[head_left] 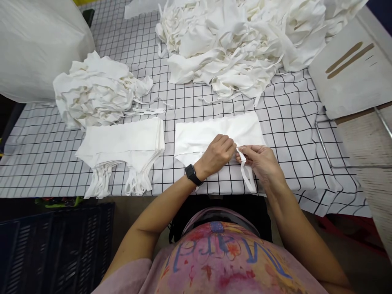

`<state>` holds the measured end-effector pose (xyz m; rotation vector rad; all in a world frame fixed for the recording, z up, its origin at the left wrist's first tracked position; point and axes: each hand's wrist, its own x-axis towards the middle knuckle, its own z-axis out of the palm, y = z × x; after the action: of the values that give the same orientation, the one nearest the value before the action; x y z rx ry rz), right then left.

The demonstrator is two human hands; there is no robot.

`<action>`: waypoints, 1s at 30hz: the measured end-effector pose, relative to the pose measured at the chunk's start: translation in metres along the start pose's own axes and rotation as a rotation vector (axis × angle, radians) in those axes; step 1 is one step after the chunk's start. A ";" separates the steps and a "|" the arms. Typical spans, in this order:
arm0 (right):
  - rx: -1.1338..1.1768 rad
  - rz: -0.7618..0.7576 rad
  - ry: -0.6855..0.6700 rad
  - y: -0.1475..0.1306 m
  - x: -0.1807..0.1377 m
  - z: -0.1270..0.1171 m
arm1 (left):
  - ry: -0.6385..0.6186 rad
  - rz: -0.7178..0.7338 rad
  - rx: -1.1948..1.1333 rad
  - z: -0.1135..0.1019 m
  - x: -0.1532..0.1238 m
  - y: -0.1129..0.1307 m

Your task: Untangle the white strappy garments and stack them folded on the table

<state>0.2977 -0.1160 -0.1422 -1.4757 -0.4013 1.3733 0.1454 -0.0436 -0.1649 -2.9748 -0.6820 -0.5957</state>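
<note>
My right hand [261,161]: thumb and fingers pinching a white strap [245,173] near its top; strap loops down just beside the palm. My left hand [216,151], close against it: curled, knuckles up, fingertips hidden, so cannot tell whether they grip anything. White garment [208,132] spread flat under my left hand and beyond both, on checked cloth [288,118]. Left of my left hand: layered garment stack [122,139]; behind that, crumpled heap [92,90]. Farther beyond both hands: larger white pile [245,41].
</note>
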 end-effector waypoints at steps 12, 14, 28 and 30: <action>-0.003 0.145 -0.073 -0.011 -0.002 -0.006 | 0.057 -0.006 -0.024 0.005 0.000 0.004; 0.007 0.146 -0.057 -0.009 -0.005 -0.006 | 0.037 -0.011 -0.023 0.002 0.001 0.005; -0.814 -0.173 0.004 -0.013 -0.036 -0.040 | -0.102 -0.117 -0.133 -0.022 -0.014 0.017; -0.942 -0.274 0.049 -0.017 -0.040 -0.051 | -0.023 -0.247 -0.193 -0.028 -0.028 0.007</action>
<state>0.3372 -0.1635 -0.1160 -2.0812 -1.2888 0.9398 0.1150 -0.0643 -0.1490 -3.0998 -1.0630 -0.6770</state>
